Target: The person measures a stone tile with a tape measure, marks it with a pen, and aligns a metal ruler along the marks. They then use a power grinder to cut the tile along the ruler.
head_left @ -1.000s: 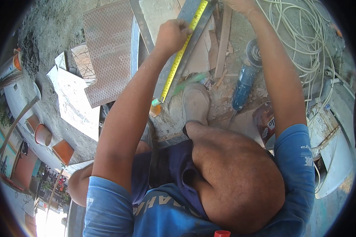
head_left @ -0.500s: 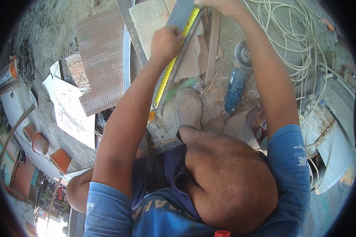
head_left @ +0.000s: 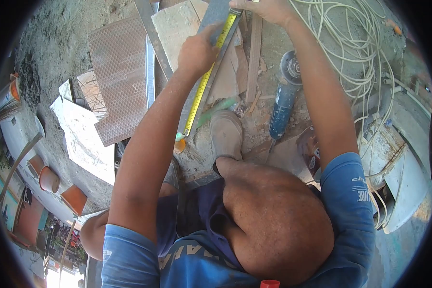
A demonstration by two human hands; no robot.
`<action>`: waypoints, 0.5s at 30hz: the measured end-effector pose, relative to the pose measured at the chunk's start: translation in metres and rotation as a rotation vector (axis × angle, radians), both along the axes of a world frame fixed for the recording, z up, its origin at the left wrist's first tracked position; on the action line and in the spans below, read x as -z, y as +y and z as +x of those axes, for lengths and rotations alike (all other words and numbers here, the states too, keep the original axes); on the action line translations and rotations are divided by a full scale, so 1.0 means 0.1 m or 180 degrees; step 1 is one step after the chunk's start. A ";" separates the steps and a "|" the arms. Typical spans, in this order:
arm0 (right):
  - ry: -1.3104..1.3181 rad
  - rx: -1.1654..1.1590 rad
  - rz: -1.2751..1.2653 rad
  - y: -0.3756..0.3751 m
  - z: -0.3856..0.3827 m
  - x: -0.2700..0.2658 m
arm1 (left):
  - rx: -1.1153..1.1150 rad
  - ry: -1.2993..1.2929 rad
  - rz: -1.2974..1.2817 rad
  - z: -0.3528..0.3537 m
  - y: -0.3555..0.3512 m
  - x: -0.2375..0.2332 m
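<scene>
On the ground, left to right: one broken white tile; one brown textured tile; left hand, fingers curled at the tape's edge, grip on it impossible to tell; one yellow measuring tape, extended slantwise along a long grey strip; one shoe; one wooden slat; right hand, fingers grasping the tape's upper end; one blue grinder; one coiled pale cable.
</scene>
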State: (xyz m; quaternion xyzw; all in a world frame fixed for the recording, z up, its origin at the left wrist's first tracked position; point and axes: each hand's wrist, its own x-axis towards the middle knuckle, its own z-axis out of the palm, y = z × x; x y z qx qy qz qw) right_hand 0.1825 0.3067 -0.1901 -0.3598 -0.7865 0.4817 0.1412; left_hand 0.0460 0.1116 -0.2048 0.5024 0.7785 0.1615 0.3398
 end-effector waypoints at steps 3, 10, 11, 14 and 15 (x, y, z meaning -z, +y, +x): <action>-0.0526 0.0214 0.0183 -0.06 -0.02 -0.11 | 0.0327 0.0168 -0.0320 -0.02 0.05 0.02; -0.0272 0.0275 0.0590 -0.08 0.06 -0.03 | 0.0508 0.0282 -0.0370 -0.03 0.14 0.02; -0.0231 0.0359 0.0724 -0.09 0.08 -0.03 | 0.0553 0.0314 -0.0337 -0.03 0.14 0.02; 0.0290 0.0732 0.0789 -0.15 0.17 0.06 | 0.0605 0.0318 -0.0319 -0.03 0.15 0.01; 0.0777 0.1028 0.0710 -0.16 0.20 0.11 | 0.0619 0.0299 -0.0336 -0.03 0.16 0.00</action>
